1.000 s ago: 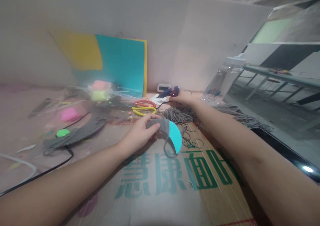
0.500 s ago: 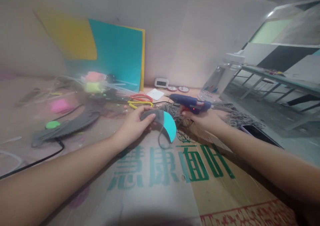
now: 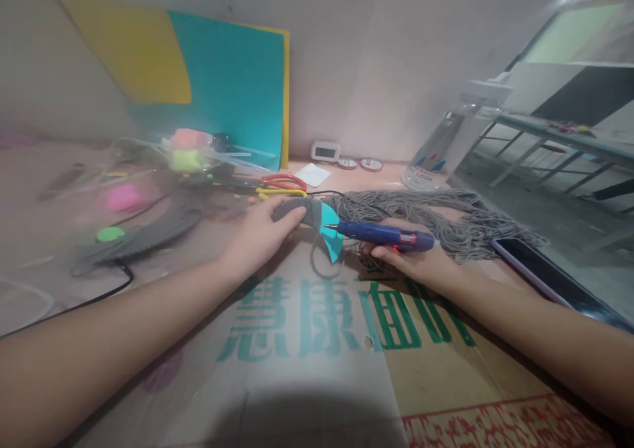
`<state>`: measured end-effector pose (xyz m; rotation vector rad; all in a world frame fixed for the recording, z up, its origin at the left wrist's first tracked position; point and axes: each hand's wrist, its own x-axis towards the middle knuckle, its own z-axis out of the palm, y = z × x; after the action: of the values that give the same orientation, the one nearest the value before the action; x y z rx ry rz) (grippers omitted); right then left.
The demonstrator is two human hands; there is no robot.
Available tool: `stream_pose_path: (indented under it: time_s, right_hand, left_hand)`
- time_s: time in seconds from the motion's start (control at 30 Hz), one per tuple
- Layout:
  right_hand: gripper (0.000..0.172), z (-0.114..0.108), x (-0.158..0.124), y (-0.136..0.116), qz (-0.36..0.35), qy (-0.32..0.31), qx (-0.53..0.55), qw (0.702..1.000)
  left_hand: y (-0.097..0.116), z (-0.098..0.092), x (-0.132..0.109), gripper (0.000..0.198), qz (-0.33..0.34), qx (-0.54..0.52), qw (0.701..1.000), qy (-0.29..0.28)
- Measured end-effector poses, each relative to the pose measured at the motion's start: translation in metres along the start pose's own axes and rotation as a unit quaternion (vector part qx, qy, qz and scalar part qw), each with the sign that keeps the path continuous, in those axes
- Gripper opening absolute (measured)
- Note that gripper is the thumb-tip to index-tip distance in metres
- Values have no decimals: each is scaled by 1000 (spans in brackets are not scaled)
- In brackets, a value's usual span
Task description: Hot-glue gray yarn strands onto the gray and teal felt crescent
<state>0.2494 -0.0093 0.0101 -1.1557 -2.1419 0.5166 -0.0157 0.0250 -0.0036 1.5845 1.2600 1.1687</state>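
Pinched between the thumb and fingers of my left hand [image 3: 270, 233] is a curved crescent piece [image 3: 329, 220], part bright turquoise and part covered in grey yarn. A loose loop of grey yarn [image 3: 317, 269] hangs below its tip. My right hand [image 3: 413, 253] grips a blue glue gun [image 3: 384, 233] with a small red light showing. The gun's nozzle lies over the turquoise face; whether it touches cannot be made out. Behind my right hand spreads a heap of grey yarn [image 3: 421, 210].
Printed cardboard [image 3: 317, 382] covers the table under my arms. Red-and-yellow-handled scissors [image 3: 282, 184], a small digital clock [image 3: 325, 150] and a clear bottle [image 3: 446, 144] stand or lie behind. A phone [image 3: 549, 276] rests at right, a grey crescent [image 3: 148, 236] at left.
My right hand has brought the glue gun down and left, its nozzle now over the turquoise part. My left hand keeps hold of the crescent piece. The view has shifted slightly.
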Motion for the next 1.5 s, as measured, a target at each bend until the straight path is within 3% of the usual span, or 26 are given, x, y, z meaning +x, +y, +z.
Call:
stream_pose_path:
  time_s: [0.17, 0.5, 0.83, 1.5]
  right_hand:
    - [26, 3, 1, -1, 2, -3, -11, 1000]
    - [26, 5, 4, -1, 8, 2, -25, 1000]
    - [30, 7, 4, -2, 41, 11, -82, 996]
    - [30, 7, 5, -2, 30, 7, -90, 995]
  left_hand:
    - [-1, -1, 1, 35, 27, 26, 999, -24]
    - [-4, 0, 0, 34, 44, 45, 998, -16]
    - [-4, 1, 0, 33, 46, 46, 998, -13]
    - [1, 1, -2, 35, 38, 64, 997, -20]
